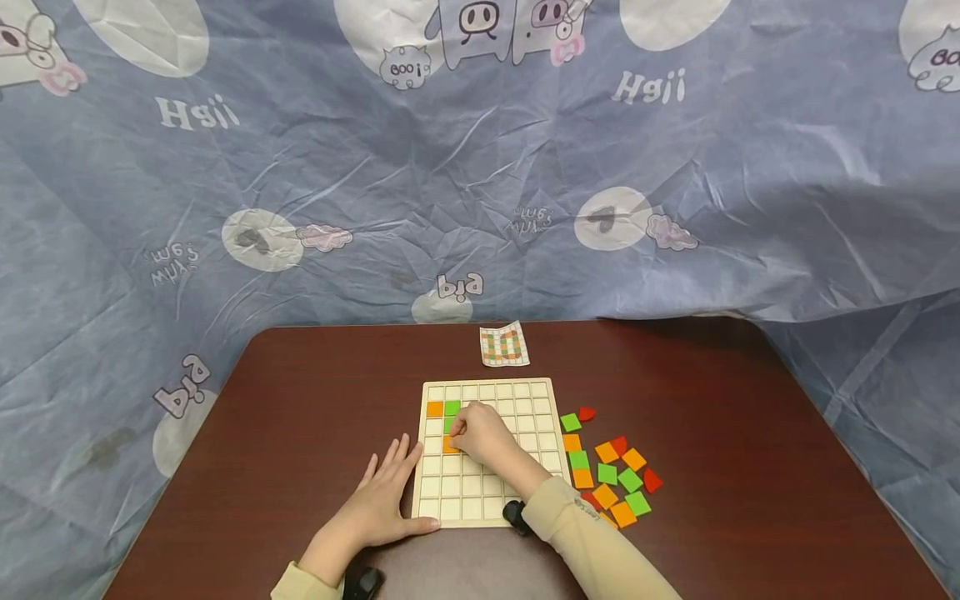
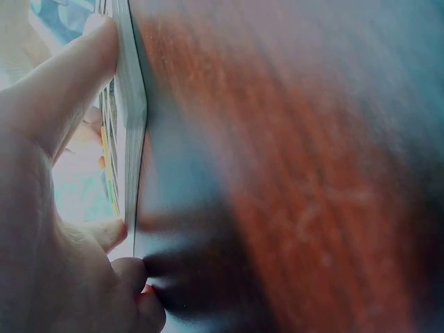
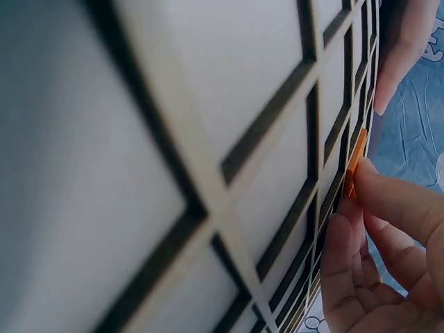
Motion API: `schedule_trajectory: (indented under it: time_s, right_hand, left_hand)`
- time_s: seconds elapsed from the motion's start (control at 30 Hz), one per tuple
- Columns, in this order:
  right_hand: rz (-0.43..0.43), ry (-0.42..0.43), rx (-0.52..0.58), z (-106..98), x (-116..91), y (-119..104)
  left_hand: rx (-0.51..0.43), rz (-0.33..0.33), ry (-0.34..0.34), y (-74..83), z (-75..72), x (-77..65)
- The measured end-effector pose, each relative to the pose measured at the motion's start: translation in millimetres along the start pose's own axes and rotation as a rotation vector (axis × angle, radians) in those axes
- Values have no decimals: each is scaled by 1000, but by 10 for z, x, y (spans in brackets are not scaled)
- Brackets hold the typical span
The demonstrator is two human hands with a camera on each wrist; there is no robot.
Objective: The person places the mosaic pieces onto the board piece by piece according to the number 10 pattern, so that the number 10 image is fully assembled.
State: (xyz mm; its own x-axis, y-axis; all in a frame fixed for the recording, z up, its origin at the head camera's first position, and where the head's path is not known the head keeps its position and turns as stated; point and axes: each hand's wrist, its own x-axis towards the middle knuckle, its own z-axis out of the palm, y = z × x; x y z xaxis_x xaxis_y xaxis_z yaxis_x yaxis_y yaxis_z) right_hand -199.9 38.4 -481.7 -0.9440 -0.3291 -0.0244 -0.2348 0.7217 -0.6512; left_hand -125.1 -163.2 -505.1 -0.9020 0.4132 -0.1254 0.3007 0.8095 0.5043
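A pale wooden grid board (image 1: pixel 480 485) lies on the dark table, with an orange square tile (image 1: pixel 435 409) and green square tiles (image 1: pixel 452 407) in its upper left cells. Over the board's left part, my right hand (image 1: pixel 483 433) pinches another orange square tile (image 1: pixel 448 445) at a cell in the second column. In the right wrist view, thumb and fingertips meet at this orange tile (image 3: pixel 355 161). My left hand (image 1: pixel 382 504) rests at the board's lower left, fingers spread along the side and thumb at the front corner. The left wrist view shows that thumb on the board's edge (image 2: pixel 130 104).
Right of the board lie loose green tiles (image 1: pixel 607 474), orange tiles (image 1: pixel 623 514) and red rounded pieces (image 1: pixel 652 481), several of each. A small pattern card (image 1: pixel 505 345) in matching colours lies behind the board. A blue printed cloth (image 1: pixel 480 167) hangs beyond the table (image 1: pixel 315 400).
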Motion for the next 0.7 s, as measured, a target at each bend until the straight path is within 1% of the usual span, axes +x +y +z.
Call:
schedule_trajectory:
  time_s: [0.17, 0.27, 0.33, 0.4, 0.5, 0.57, 0.7]
  right_hand:
    - [-8, 2, -25, -7, -10, -10]
    - [-14, -19, 9, -37, -22, -4]
    - [-1, -41, 61, -79, -33, 10]
    - [20, -60, 130, -147, -47, 32]
    - [65, -68, 196, -284, -71, 98]
    - [92, -56, 223, -385, -90, 166]
    - [158, -6, 259, -584, -108, 346]
  left_hand:
    - [8, -6, 4, -3, 3, 6]
    - [10, -4, 5, 7, -6, -5]
    - [3, -1, 6, 11, -10, -12]
    - [0, 0, 5, 17, -14, -16]
    - [-3, -2, 3, 22, -16, -13]
    - [-4, -4, 0, 24, -18, -10]
    - [0, -5, 0, 13, -16, -10]
